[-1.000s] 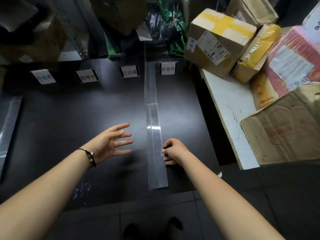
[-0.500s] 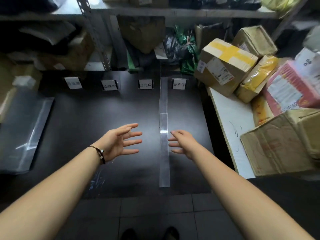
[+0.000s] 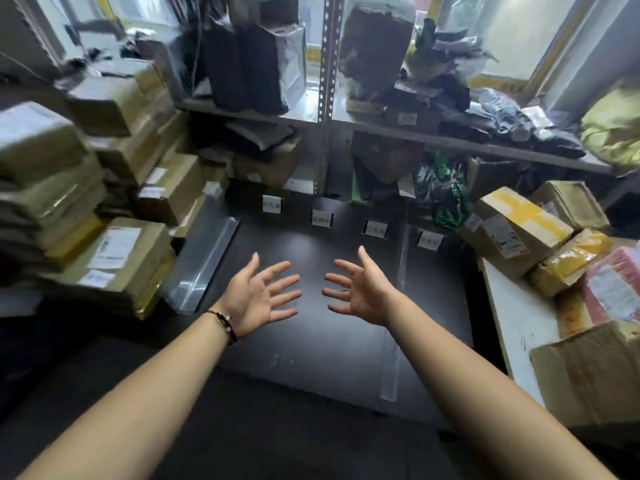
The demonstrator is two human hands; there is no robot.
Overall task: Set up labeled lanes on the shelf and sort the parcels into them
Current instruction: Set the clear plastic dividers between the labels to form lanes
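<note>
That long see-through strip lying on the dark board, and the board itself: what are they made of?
The strip looks like clear plastic, perhaps acrylic: the dark surface shows through it and its edges catch pale glare. The board looks like matte black laminate or painted wood, smooth with only a soft sheen; which one cannot be told.

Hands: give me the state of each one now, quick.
Left hand: open, fingers spread, palm up, holding nothing.
Right hand: open, fingers spread, holding nothing.
Both are raised above the dark shelf surface.
</note>
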